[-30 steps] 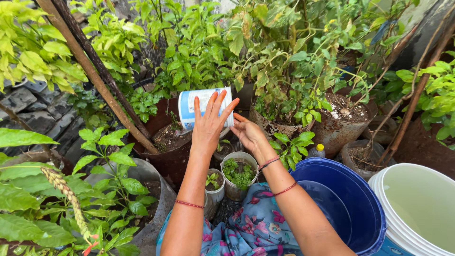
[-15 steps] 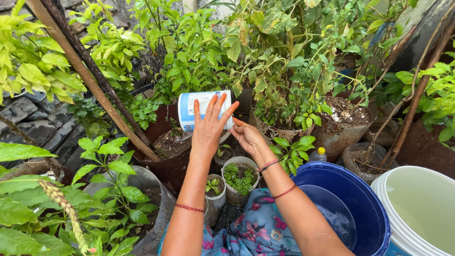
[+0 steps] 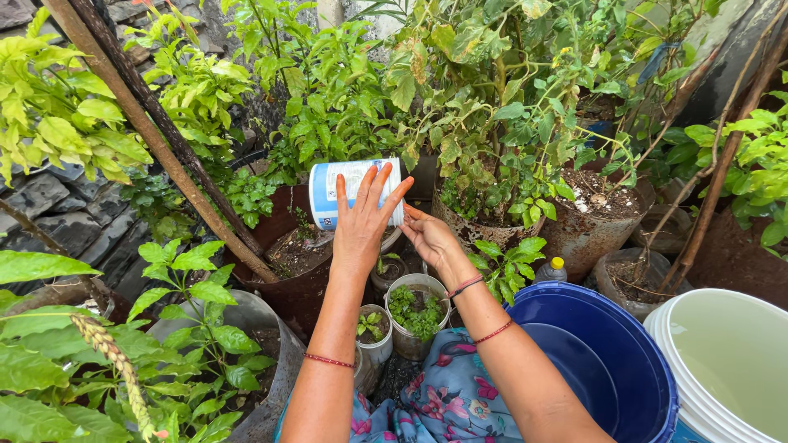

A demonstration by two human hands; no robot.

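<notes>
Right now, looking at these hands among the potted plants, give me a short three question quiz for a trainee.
1. True or false: the white and blue container is tipped on its side above a brown pot.
2. Multiple choice: which hand lies flat with its fingers spread on the container? A) left hand B) right hand C) neither
3. Fill in: beside the blue bucket, on its right, stands a ____ bucket.

Key
1. True.
2. A; the right hand supports the container's end near its rim.
3. White.
</notes>
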